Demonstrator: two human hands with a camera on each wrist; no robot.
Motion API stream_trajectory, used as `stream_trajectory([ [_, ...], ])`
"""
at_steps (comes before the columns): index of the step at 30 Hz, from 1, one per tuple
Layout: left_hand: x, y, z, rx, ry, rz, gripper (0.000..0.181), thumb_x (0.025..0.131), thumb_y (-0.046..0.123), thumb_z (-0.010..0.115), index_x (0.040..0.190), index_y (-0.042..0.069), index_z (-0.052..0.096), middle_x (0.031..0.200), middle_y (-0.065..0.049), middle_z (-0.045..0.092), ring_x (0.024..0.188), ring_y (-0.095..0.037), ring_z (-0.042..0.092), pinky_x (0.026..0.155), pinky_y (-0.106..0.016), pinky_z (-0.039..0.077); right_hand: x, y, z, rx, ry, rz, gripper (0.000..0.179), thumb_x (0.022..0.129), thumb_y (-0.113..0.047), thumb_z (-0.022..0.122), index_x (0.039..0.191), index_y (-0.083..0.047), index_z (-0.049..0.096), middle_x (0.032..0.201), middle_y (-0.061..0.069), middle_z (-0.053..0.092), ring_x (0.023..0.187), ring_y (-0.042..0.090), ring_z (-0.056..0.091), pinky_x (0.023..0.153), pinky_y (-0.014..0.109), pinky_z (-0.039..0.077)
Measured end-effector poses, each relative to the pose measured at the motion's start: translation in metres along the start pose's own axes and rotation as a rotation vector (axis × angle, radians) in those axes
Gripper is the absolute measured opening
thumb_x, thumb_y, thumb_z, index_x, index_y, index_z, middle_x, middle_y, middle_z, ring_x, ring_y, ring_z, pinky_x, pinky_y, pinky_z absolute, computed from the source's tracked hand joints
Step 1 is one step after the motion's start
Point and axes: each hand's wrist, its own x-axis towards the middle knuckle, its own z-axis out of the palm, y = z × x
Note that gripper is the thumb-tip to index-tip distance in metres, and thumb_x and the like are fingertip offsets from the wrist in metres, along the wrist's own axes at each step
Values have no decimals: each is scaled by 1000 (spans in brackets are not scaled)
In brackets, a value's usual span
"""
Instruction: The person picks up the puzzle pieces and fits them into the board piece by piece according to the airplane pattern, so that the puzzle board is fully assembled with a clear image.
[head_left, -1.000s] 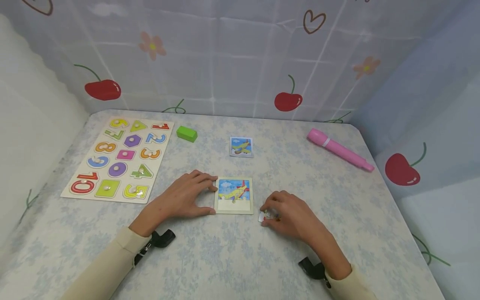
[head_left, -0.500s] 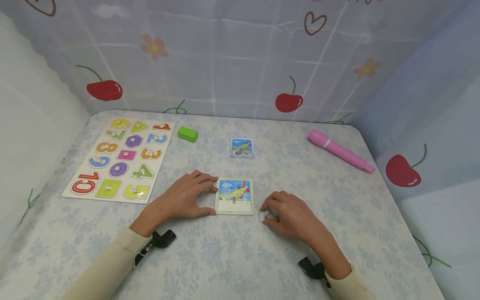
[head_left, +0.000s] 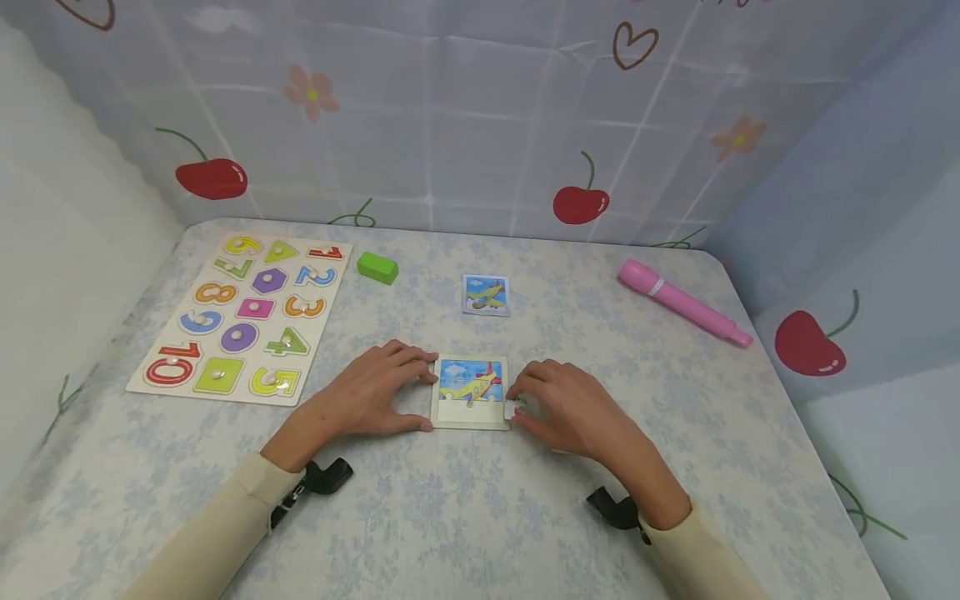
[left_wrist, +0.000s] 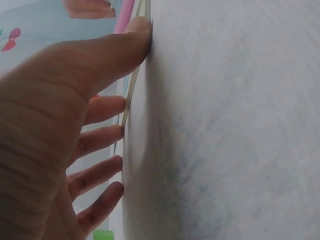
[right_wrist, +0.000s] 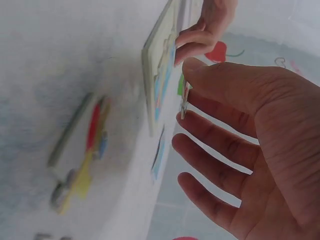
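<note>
A small puzzle tray (head_left: 470,415) with a pale frame lies in the middle of the table, its upper part filled with an airplane picture and its lower strip bare. My left hand (head_left: 372,390) rests at the tray's left side, thumb and fingertips touching its edge. Between thumb and fingertips my right hand (head_left: 567,406) pinches a small puzzle piece (right_wrist: 185,100), held up at the tray's right edge. Another puzzle piece (right_wrist: 80,155), with red and yellow print, lies on the table beneath the right hand, mostly hidden in the head view.
Behind the tray lies a small airplane picture card (head_left: 486,295). A number and shape peg board (head_left: 242,321) takes up the left side, with a green block (head_left: 377,267) by its far corner. A pink pen-shaped toy (head_left: 684,303) lies at the back right.
My right hand has lifted the puzzle piece and moved left and slightly away from me, up to the tray's right edge. The left hand and tray have stayed in place.
</note>
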Motion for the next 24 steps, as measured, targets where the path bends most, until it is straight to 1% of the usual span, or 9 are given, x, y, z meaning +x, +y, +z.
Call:
stream_trajectory([
  [3, 0, 0, 0, -2, -7, -6, 65, 83, 61, 88, 131, 19, 75, 157, -3, 58, 136, -27, 54, 103, -50, 49, 8, -2, -2, 9, -5, -8, 22, 93, -28, 86, 112, -20, 81, 114, -2, 72, 105, 20, 69, 91, 43, 58],
  [10, 1, 0, 0, 3, -14, -7, 63, 85, 60, 87, 132, 20, 75, 158, -2, 58, 136, -26, 53, 104, -50, 49, 23, -3, -1, 38, 9, -29, 26, 92, -29, 88, 114, -17, 81, 114, -1, 73, 102, 20, 70, 87, 41, 59],
  [18, 0, -1, 0, -10, -16, -6, 63, 86, 59, 86, 133, 20, 75, 158, -2, 57, 137, -27, 53, 107, -52, 48, 38, -2, 2, 51, 20, -66, 25, 93, -29, 87, 114, -18, 80, 117, -1, 73, 105, 20, 70, 88, 41, 59],
  [24, 1, -2, 0, -10, -7, -1, 62, 86, 60, 87, 132, 20, 75, 157, -1, 58, 135, -26, 54, 105, -51, 49, 50, -5, 6, 102, 27, -84, 24, 93, -28, 87, 113, -17, 81, 115, -1, 73, 101, 18, 70, 86, 39, 59],
])
